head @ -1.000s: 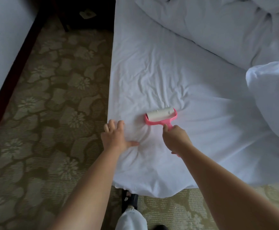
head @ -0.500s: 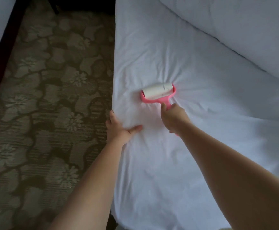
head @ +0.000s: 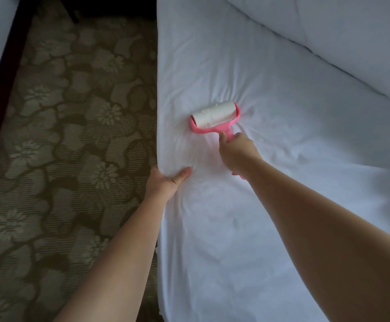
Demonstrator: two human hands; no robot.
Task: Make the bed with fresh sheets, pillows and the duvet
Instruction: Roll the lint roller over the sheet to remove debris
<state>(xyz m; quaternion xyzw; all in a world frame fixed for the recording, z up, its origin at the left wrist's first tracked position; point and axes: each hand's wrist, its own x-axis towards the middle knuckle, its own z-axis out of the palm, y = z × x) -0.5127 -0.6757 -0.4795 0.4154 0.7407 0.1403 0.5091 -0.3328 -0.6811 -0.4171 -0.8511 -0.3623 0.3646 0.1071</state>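
White fitted sheet (head: 270, 205) covers the bed, soft cotton look, fine creases fanning out from the roller and bunched near the left edge. Lint roller (head: 214, 118): glossy pink plastic frame w/ a short cylinder of white sticky paper, surface a bit crinkled, lying flat on the sheet not far in from the bed's left edge. Right hand (head: 238, 152) grips the pink handle, fingers curled round it, thumb laid along the top; the handle's end pokes out under the wrist. Left hand (head: 166, 180) sits at the bed's left edge, thumb pressing on top of the sheet, the other fingers wrapped over the side and hidden, so can't tell how they lie; fabric puckers round the thumb. Puffy white duvet (head: 328, 31) is heaped across the far right part of the bed, smooth, w/ a soft fold line. Left of the bed: carpet (head: 61, 135), olive-brown w/ pale flower pattern, ribbed weave. Dark wood strip (head: 1, 89) runs diagonally at far left, pale surface beyond it.
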